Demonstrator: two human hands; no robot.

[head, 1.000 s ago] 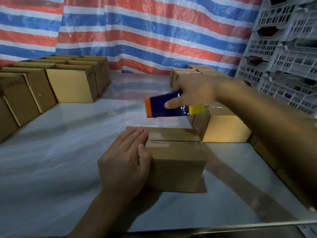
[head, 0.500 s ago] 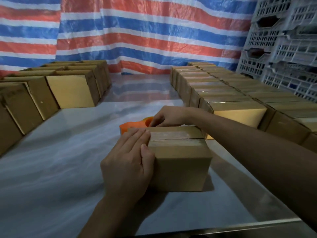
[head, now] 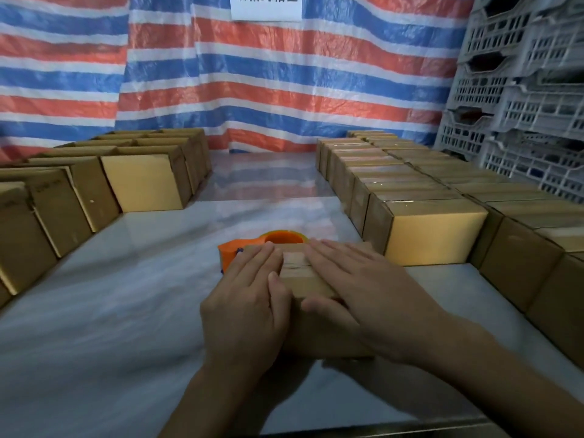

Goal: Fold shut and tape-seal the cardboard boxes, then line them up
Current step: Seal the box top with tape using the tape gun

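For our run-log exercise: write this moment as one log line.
left hand: flat on box top | right hand: flat on box top | tape dispenser: on table behind box, unheld

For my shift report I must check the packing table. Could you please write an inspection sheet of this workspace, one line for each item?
surface: pale glossy table, boxes along both sides.
job's things: centre box, flaps closed, under both hands; orange tape dispenser on the table behind it, partly hidden; left boxes in rows; right boxes closed and lined up.
clutter: nothing seen.
grips: left hand and right hand lie flat on the centre box top, fingers straight.
cables: nothing seen.
surroundings: striped tarp behind; grey crates stacked at the right; paper sign on the tarp.
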